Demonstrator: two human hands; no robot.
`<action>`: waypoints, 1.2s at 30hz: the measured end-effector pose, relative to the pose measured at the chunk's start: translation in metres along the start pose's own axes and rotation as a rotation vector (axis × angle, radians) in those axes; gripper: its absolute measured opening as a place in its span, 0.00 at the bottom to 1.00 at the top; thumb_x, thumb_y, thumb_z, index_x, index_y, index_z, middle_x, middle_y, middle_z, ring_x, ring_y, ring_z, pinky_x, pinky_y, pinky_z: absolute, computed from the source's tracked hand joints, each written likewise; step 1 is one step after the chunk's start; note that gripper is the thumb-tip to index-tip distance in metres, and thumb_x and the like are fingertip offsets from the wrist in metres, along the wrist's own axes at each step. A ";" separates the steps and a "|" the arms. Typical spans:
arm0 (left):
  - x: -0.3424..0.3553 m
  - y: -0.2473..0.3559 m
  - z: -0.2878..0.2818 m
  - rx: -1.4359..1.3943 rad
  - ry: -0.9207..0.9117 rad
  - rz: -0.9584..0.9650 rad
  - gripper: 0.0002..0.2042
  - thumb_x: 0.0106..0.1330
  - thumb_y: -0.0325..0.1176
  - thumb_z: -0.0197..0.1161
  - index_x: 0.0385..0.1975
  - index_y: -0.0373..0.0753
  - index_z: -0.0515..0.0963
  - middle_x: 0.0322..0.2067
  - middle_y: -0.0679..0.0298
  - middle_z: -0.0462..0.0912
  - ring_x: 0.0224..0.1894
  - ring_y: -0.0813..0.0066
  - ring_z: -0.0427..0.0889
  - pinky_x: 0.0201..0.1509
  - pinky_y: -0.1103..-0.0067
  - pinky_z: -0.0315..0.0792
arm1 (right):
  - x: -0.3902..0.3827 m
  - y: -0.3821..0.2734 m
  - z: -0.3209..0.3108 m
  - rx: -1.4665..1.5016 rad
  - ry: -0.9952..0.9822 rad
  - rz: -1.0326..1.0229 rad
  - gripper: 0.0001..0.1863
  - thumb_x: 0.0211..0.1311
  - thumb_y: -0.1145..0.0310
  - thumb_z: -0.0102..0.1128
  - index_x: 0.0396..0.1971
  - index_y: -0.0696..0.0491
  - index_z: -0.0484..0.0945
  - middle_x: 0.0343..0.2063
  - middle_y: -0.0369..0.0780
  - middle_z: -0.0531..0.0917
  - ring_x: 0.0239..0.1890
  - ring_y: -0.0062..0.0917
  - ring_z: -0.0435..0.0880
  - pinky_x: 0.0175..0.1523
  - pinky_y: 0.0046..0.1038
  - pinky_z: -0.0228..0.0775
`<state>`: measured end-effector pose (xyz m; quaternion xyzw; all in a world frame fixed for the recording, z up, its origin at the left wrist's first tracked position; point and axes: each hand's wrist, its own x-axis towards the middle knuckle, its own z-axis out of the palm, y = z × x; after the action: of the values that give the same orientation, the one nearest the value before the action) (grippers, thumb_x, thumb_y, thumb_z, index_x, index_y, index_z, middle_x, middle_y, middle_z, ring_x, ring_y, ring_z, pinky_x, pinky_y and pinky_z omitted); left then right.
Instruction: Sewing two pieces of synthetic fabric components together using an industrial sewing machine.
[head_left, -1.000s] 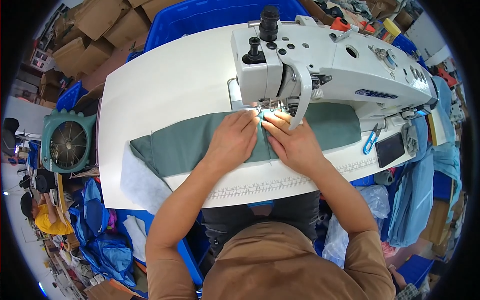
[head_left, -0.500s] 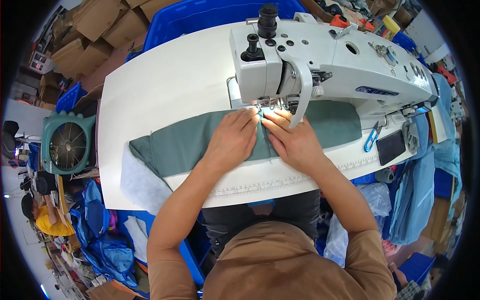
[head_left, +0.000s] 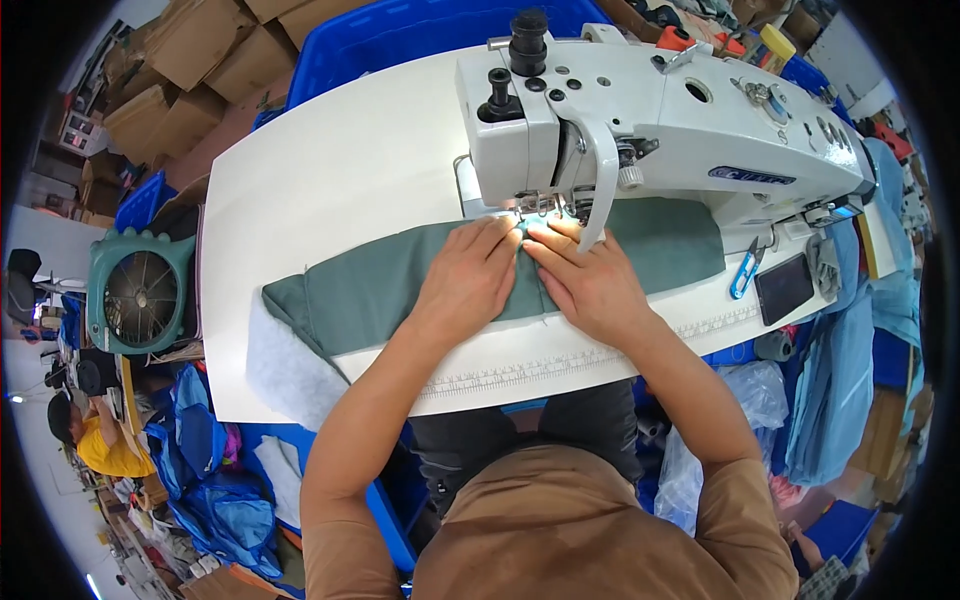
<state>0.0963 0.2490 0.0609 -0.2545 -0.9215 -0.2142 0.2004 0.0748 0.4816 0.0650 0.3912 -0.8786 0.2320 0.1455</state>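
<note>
A long piece of dark green fabric (head_left: 370,285) lies across the white sewing table, with white fluffy padding (head_left: 285,365) showing at its left end. My left hand (head_left: 468,270) presses on the fabric, its closed fingers pointing up to the needle area. Close beside it, my right hand (head_left: 585,280) holds the fabric the same way, with its fingertips near the presser foot (head_left: 540,207). A seam runs down the fabric between both hands. The white sewing machine (head_left: 640,120) stands over it, its lamp lighting the fingertips. The machine's arm partly covers the right fingertips.
Blue thread snips (head_left: 745,272) and a dark phone (head_left: 785,290) lie at the table's right. A printed ruler strip (head_left: 590,355) runs along the front edge. A green fan (head_left: 140,295) stands at left, near a person in yellow (head_left: 110,440). Behind the table is a blue bin (head_left: 390,40).
The view has shifted very slightly. Both hands and the fabric stay essentially in the same place under the machine.
</note>
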 end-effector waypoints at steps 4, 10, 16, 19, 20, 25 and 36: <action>0.002 -0.001 -0.001 -0.012 -0.013 0.001 0.15 0.71 0.26 0.68 0.56 0.33 0.85 0.61 0.56 0.85 0.63 0.53 0.84 0.68 0.62 0.78 | -0.001 0.000 -0.001 -0.009 0.005 -0.026 0.20 0.71 0.68 0.68 0.61 0.48 0.87 0.49 0.39 0.91 0.53 0.36 0.89 0.75 0.46 0.71; 0.000 -0.004 0.000 -0.021 0.000 0.002 0.15 0.71 0.26 0.68 0.56 0.34 0.85 0.60 0.56 0.85 0.62 0.53 0.84 0.67 0.61 0.78 | 0.001 0.000 -0.001 -0.010 0.013 -0.022 0.18 0.71 0.68 0.68 0.59 0.48 0.88 0.48 0.38 0.91 0.52 0.35 0.89 0.75 0.46 0.71; 0.002 -0.003 -0.003 -0.009 0.024 0.026 0.15 0.70 0.26 0.69 0.56 0.34 0.84 0.61 0.55 0.85 0.63 0.52 0.84 0.68 0.60 0.78 | 0.000 0.002 -0.001 -0.011 -0.001 -0.019 0.18 0.71 0.68 0.66 0.59 0.48 0.88 0.47 0.38 0.90 0.52 0.35 0.88 0.75 0.46 0.70; 0.000 -0.002 -0.004 -0.005 0.000 0.030 0.16 0.70 0.27 0.69 0.56 0.34 0.84 0.61 0.55 0.85 0.63 0.52 0.83 0.68 0.60 0.78 | -0.001 0.003 -0.002 -0.006 -0.006 -0.022 0.18 0.72 0.68 0.66 0.59 0.48 0.88 0.48 0.38 0.91 0.53 0.36 0.88 0.75 0.46 0.69; 0.000 -0.002 -0.004 -0.006 -0.007 0.022 0.16 0.70 0.27 0.69 0.56 0.35 0.84 0.61 0.55 0.85 0.64 0.52 0.83 0.68 0.60 0.78 | -0.001 0.003 -0.002 -0.009 -0.005 -0.023 0.18 0.72 0.69 0.66 0.59 0.49 0.88 0.49 0.39 0.91 0.53 0.36 0.88 0.76 0.46 0.69; 0.002 -0.001 -0.006 -0.006 -0.027 -0.001 0.15 0.71 0.27 0.69 0.56 0.36 0.84 0.62 0.56 0.84 0.65 0.52 0.82 0.69 0.61 0.77 | -0.001 0.004 -0.003 0.009 0.000 -0.012 0.18 0.71 0.69 0.67 0.58 0.49 0.88 0.51 0.39 0.91 0.55 0.37 0.87 0.76 0.46 0.69; -0.001 0.001 -0.012 0.059 -0.081 0.024 0.16 0.71 0.29 0.69 0.57 0.36 0.85 0.63 0.56 0.84 0.67 0.53 0.81 0.70 0.61 0.76 | -0.003 0.006 -0.002 0.061 0.040 0.003 0.16 0.72 0.68 0.68 0.57 0.51 0.87 0.52 0.41 0.90 0.58 0.39 0.86 0.75 0.46 0.69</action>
<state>0.1002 0.2434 0.0704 -0.2679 -0.9317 -0.1739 0.1731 0.0722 0.4875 0.0634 0.3893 -0.8686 0.2669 0.1507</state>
